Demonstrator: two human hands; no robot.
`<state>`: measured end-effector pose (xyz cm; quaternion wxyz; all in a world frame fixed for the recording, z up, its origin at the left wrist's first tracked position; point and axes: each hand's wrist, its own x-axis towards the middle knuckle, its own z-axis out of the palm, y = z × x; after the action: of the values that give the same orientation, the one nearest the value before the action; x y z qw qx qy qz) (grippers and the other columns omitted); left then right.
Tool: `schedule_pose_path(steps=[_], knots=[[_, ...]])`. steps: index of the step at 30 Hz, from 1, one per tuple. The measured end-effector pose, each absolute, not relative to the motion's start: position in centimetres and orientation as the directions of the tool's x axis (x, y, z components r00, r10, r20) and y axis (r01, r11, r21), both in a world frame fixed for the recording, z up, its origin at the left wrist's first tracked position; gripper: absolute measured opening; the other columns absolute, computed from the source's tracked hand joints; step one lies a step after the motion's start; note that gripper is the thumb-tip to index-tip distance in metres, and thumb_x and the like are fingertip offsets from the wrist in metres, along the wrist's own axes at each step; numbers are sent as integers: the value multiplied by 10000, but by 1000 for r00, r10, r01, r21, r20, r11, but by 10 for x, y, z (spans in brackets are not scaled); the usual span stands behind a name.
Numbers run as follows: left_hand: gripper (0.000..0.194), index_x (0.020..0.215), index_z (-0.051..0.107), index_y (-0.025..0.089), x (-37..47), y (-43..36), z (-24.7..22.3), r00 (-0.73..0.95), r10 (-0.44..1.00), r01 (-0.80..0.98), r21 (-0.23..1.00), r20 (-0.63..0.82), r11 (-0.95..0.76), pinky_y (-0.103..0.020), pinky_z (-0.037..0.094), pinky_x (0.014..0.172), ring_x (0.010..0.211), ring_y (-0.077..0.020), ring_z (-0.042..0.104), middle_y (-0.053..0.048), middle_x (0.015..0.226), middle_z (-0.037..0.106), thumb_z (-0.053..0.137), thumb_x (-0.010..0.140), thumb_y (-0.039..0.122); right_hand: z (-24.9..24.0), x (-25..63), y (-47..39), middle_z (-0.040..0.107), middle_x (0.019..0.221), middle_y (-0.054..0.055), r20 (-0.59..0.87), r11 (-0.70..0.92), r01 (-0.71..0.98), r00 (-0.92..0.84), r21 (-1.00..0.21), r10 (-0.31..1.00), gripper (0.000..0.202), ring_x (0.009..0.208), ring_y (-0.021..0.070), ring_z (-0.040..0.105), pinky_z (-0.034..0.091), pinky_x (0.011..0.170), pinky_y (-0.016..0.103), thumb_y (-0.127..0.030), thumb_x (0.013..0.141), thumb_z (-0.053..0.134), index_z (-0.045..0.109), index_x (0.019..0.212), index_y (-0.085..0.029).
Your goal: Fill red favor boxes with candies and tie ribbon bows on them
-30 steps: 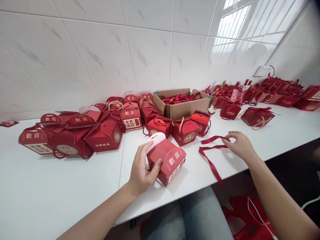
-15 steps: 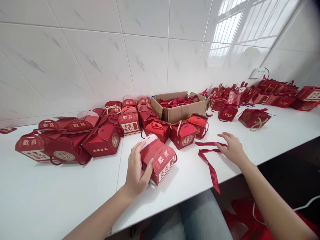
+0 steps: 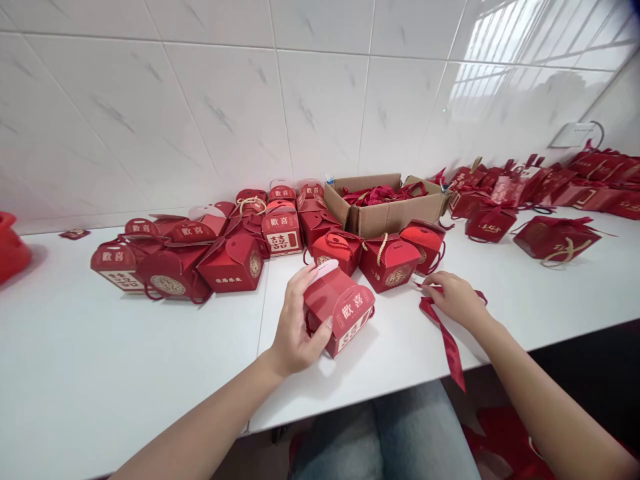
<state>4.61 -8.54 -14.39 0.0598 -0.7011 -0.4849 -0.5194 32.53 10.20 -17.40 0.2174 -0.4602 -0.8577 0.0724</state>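
Observation:
A red box (image 3: pixel 335 300) with a curved flap, white lettering and a dark cord stands slightly tilted near the front of the white table. My left hand (image 3: pixel 299 327) is wrapped round its left side, thumb on the front. To the right, my right hand (image 3: pixel 453 297) pinches the end of a dark red ribbon (image 3: pixel 450 347) between thumb and fingers. The ribbon's other end lies toward the table's front edge, and part of it passes behind my hand. Between the hands, a red box with a gold rope (image 3: pixel 393 263) stands further back.
Several red boxes (image 3: pixel 233 263) are grouped at the back left. An open cardboard carton (image 3: pixel 395 217) holds red ribbons against the tiled wall. More red boxes (image 3: pixel 490 222) stand at the right. A red object (image 3: pixel 11 247) shows at the left edge of the white table (image 3: pixel 165 373).
The view has turned left, so things appear further right. My right hand has moved closer to the held box and its fingers have closed on the ribbon. My left hand still holds the box.

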Motion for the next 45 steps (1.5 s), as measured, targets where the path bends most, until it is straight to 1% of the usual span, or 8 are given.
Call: schedule_pose_path(steps=[3,5,7,10,15,22,32,45], knots=[[657,1408,285,203,49,-88,-141,15,589,745,384,808,-546,-553,372,1048,1280,-306,416,-139,1382,444,519,794,202,-148,311,65,707,829,43,482,658,602,-455,-453,748,151,771,218,670,528,695,336,-318,864,523,636,853,-217],[665,1401,304,201,51,-89,-141,23,577,753,366,816,-547,-537,390,1039,1255,-297,438,-136,1366,456,534,777,173,-126,298,36,701,785,18,587,745,462,-462,-481,665,92,710,190,668,529,658,310,-295,866,562,631,865,-235],[656,1383,333,202,52,-91,-141,22,572,764,356,820,-539,-522,409,1023,1232,-290,457,-137,1345,462,546,765,148,-106,287,12,699,802,18,666,842,335,-514,-424,540,68,717,173,657,526,666,299,-220,864,579,633,901,-238],[631,1354,368,194,54,-93,-142,16,580,773,358,814,-523,-513,418,1012,1217,-291,468,-145,1318,466,557,755,133,-89,275,-6,683,817,38,698,926,202,-610,-320,374,142,734,172,635,518,666,309,-149,865,579,638,956,-240],[622,1346,364,201,55,-94,-143,0,600,775,379,800,-506,-517,418,1009,1214,-293,467,-139,1309,471,556,756,153,-88,271,-5,665,842,59,704,967,184,-663,-178,256,196,752,184,610,507,673,335,-113,865,577,639,1008,-232],[626,1344,359,188,54,-94,-144,-19,610,762,406,792,-505,-512,413,1003,1220,-300,457,-146,1300,468,561,752,162,-86,269,-3,652,807,61,646,976,205,-736,-74,204,170,733,173,578,481,663,331,-110,871,569,653,988,-200],[485,1223,485,179,56,-97,-143,12,634,771,397,773,-498,-456,430,949,1186,-298,458,-164,1326,426,567,746,144,-82,262,-9,648,810,82,693,978,178,-692,-108,202,173,747,177,575,472,672,329,-61,834,606,665,973,-144],[381,1211,526,200,57,-97,-143,-12,675,794,417,738,-442,-435,425,943,1183,-277,451,-134,1336,406,500,834,155,-79,260,-9,646,833,69,597,974,196,-771,-111,223,139,756,168,552,434,682,323,-102,878,560,667,938,-166]])
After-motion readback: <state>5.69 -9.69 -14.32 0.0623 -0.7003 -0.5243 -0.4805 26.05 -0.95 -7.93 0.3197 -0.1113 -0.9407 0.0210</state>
